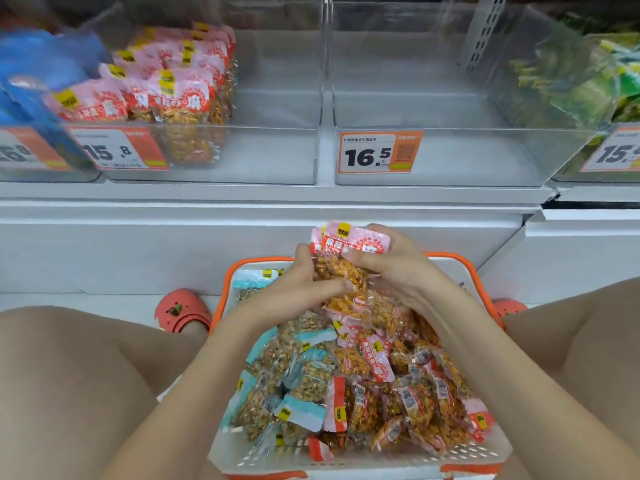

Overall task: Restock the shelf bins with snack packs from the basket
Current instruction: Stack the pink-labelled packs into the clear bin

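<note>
Blue packs (45,74), perhaps snacks, blurred.

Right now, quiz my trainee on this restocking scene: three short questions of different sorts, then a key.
1. True or false: both hands hold the pink packs above the basket.
2. Which bin already has matching pink packs? A) the 15.8 bin B) the 16.5 bin
3. Fill in: apart from pink packs, the basket holds packs with ____ tops.

Key: 1 true; 2 A; 3 light blue. The left hand grips the bundle low, the right hand near its top.
</note>
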